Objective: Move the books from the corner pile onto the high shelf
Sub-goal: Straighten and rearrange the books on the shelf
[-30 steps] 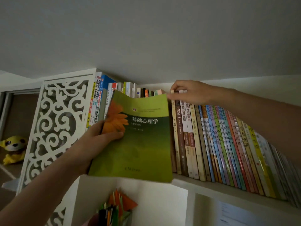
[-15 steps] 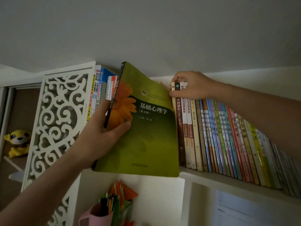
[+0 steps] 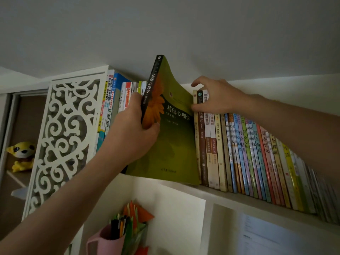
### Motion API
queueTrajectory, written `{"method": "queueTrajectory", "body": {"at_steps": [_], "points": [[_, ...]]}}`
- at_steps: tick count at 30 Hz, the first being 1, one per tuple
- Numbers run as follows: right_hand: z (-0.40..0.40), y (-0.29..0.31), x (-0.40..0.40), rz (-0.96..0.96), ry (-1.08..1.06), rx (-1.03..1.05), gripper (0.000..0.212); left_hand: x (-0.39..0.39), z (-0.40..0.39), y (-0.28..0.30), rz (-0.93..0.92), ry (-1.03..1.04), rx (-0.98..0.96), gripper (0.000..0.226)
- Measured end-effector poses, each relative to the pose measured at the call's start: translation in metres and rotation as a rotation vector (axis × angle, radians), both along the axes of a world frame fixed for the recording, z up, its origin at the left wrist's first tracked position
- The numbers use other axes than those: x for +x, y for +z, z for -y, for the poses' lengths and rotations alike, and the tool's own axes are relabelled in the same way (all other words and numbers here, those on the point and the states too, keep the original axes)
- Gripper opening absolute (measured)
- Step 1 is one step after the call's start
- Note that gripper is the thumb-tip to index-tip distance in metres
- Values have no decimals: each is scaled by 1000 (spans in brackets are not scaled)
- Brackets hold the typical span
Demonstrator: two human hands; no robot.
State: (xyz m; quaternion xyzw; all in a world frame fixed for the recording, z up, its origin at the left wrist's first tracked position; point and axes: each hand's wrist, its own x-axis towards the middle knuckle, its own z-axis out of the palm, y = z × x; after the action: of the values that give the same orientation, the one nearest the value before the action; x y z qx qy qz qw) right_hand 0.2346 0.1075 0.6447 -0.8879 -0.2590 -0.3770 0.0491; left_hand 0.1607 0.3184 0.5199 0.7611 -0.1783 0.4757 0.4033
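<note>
Two hands work at the high shelf (image 3: 239,198), a white board that crosses the view from nine o'clock down toward four o'clock, just under the ceiling. On it stands a long row of books (image 3: 257,159), thin spines upright and packed tight from the centre out to four o'clock, and a shorter group of books (image 3: 110,107) at ten o'clock, against a white fretwork side panel (image 3: 64,140) cut in scrolls.

Between the two groups, at the centre, is the green book (image 3: 171,140), the largest volume in sight, with an orange flower on its cover and a dark spine. It is tilted: its top corner leans toward twelve o'clock above the other books, its lower edge is at the shelf's front lip, and its right edge touches the first spine of the long row. The cover bows a little.

The left hand (image 3: 132,133), coming up from seven o'clock, grips the green book at its spine, thumb on the cover and fingers curled behind. The right hand (image 3: 217,98), reaching in from three o'clock, holds the tops of the first few spines of the long row, thumb (image 3: 198,107) on their front and fingers hooked over their top edges.

Below the shelf at six o'clock sits a pink cup (image 3: 104,242) stuffed with pens and orange folded paper. At nine o'clock a yellow plush toy (image 3: 21,155) rests on a lower ledge.
</note>
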Motion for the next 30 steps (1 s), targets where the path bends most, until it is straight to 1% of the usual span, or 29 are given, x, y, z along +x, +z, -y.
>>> {"method": "queueTrajectory", "body": {"at_steps": [2,5,8,9,13,16,21,23,26,28,30], "points": [[-1,-1,1,-5,6,27,68,-1,-2,11,-35,13,36,32],[-1,-1,0,-23,-5,-9,65,-1,-4,30,-84,9,100,35],[-1,1,-2,-25,-23,-10,68,0,-4,56,-155,-10,124,42],[0,1,-2,-29,-32,-15,70,1,-3,62,-163,2,133,42],[0,3,-5,-70,-75,-58,76,9,10,58,-85,42,136,35],[-2,4,-8,-101,-97,-60,76,14,19,48,-53,51,107,34],[-5,6,-8,-121,-126,-53,73,21,28,63,-160,-4,110,33],[-5,7,-8,-129,-124,-47,67,25,33,59,-174,-40,89,31],[-4,7,-8,-127,-107,-38,61,33,41,39,-161,-119,-22,31],[-4,6,-6,-124,-92,-30,62,38,51,20,-120,-135,-99,31],[-4,6,-5,-130,-91,-29,68,42,63,1,-45,-140,-177,32]]}}
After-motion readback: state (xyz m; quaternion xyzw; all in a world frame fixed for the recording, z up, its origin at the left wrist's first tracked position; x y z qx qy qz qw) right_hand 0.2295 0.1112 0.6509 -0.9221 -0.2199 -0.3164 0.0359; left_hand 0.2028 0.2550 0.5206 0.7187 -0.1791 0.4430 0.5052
